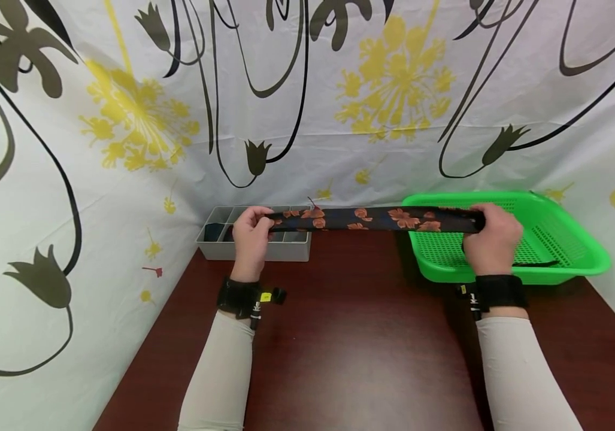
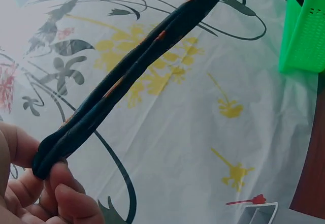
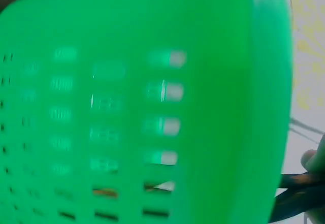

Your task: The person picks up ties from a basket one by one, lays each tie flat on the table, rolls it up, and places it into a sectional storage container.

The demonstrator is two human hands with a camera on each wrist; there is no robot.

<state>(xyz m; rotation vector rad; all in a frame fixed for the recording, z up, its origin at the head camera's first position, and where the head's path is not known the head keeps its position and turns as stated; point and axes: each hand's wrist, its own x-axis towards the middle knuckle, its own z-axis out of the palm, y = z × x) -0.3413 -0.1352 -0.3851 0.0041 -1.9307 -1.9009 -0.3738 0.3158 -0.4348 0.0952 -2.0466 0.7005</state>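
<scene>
A long dark strip of fabric with orange flowers is stretched level between my two hands, above the back of the table. My left hand pinches its left end between thumb and fingers, in front of the grey box. In the left wrist view the dark fabric looks folded lengthwise, its end between the fingertips. My right hand grips the other end, over the near left part of the green basket. Only the edge of that hand shows in the right wrist view, beside the basket wall.
A grey compartment box at the back left holds some dark items. The green perforated basket stands at the back right, with a thin dark strip inside. Patterned cloth hangs behind the brown table.
</scene>
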